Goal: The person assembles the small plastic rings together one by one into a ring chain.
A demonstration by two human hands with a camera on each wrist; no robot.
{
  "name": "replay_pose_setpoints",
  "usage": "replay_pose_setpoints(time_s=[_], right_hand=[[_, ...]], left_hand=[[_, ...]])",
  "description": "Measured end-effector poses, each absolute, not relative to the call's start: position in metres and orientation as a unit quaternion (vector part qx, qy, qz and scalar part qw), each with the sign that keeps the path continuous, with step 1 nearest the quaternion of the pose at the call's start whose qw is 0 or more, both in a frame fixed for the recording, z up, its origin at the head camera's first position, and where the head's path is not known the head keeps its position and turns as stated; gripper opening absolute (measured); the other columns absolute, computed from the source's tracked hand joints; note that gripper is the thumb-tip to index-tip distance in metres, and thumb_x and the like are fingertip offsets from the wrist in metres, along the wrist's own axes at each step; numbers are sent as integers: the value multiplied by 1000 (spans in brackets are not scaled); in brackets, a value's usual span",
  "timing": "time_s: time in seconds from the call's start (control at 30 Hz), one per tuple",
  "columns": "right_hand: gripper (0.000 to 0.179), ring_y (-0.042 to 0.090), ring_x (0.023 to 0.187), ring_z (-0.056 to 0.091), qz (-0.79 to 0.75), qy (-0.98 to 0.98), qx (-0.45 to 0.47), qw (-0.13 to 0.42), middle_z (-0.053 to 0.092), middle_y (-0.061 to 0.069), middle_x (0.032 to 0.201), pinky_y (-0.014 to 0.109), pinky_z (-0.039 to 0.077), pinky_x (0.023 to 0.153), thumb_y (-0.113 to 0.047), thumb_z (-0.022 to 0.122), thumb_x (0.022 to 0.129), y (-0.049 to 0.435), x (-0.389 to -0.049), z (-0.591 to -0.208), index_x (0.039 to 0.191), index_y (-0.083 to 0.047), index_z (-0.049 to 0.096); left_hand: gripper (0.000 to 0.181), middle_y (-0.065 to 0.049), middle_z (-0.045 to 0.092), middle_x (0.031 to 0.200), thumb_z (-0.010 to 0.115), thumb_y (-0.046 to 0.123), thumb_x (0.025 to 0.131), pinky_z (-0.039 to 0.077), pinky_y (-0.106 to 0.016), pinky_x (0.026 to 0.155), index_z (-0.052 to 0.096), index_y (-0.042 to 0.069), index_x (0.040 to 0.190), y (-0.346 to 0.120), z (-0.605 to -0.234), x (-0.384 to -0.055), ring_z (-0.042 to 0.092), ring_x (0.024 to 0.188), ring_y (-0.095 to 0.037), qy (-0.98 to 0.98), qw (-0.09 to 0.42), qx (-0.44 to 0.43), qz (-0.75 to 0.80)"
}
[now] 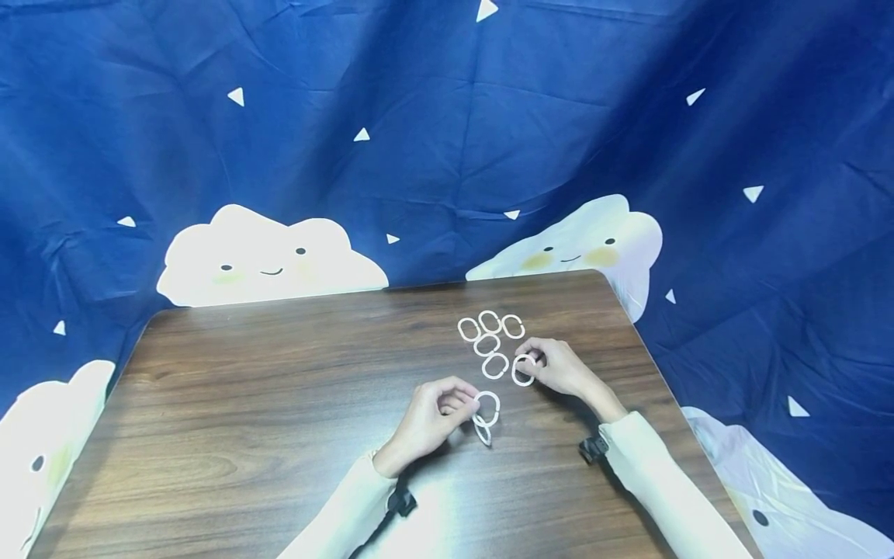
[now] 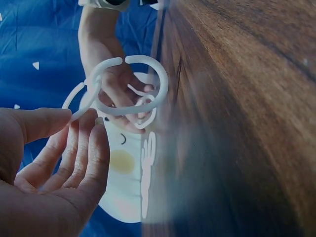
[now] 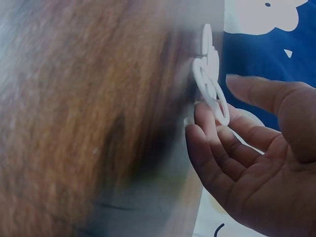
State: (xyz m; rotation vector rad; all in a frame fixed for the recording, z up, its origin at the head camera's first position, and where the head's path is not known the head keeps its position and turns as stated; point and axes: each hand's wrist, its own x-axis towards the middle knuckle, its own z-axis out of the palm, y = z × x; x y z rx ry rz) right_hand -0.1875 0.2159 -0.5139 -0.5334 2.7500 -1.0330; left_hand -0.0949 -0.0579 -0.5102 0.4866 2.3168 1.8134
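Note:
My left hand pinches a white split plastic ring between thumb and fingertips. Through that ring hooks a second white split ring, its small gap facing up in the left wrist view. To the right, my right hand has its fingers curled at another white ring. That ring leans tilted against the fingers, while the thumb stands a little apart from it in the right wrist view. Just beyond the hands, several loose white rings lie on the wooden table.
The loose rings form a small cluster near the table's far right part. A blue curtain with clouds and white triangles hangs behind the table and down its sides. Both wrists wear a black strap-on device.

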Motion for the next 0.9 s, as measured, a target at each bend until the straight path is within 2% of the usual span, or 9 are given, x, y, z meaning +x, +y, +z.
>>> replay_pose_setpoints(time_s=[0.13, 0.23, 0.47, 0.63, 0.8, 0.9], right_hand=[[16, 14, 70, 65, -362, 910, -181, 91, 76, 7, 88, 20, 52, 61, -3, 65, 97, 217, -184, -509, 110, -3, 75], [19, 18, 71, 68, -374, 903, -184, 102, 77, 10, 89, 20, 55, 59, 1, 62, 96, 217, -181, -506, 112, 0, 74], [18, 15, 75, 68, -380, 900, -190, 101, 78, 9, 93, 21, 56, 60, -3, 68, 97, 214, -175, -498, 114, -3, 74], [18, 10, 77, 67, -395, 894, -193, 83, 78, 11, 94, 20, 56, 66, -6, 72, 96, 213, -171, -491, 114, -7, 74], [18, 11, 78, 70, -423, 883, -192, 71, 77, 15, 95, 21, 59, 72, -5, 73, 95, 210, -166, -486, 113, -6, 74], [18, 13, 80, 72, -440, 874, -193, 70, 77, 17, 96, 21, 61, 74, -4, 72, 96, 209, -164, -483, 114, -4, 74]], left_hand=[[17, -18, 78, 93, 75, 4, 94, 62, -19, 68, 73, -5, 108, -59, -513, -94, 74, 77, -16, 774, 72, 161, 609], [16, -16, 78, 92, 76, 5, 93, 63, -20, 68, 73, -4, 107, -59, -514, -94, 72, 76, -11, 772, 69, 157, 612], [17, -16, 78, 92, 76, 6, 93, 63, -20, 68, 73, -4, 107, -60, -514, -93, 74, 79, -20, 771, 72, 153, 614], [18, -16, 79, 93, 77, 7, 93, 63, -20, 69, 73, -3, 108, -60, -513, -93, 75, 80, -26, 772, 75, 149, 613], [18, -18, 78, 94, 76, 6, 93, 63, -20, 69, 73, -3, 108, -60, -513, -93, 75, 82, -34, 769, 75, 149, 617], [18, -18, 78, 94, 77, 6, 93, 62, -20, 69, 73, -3, 108, -60, -513, -93, 75, 81, -32, 769, 74, 149, 617]])
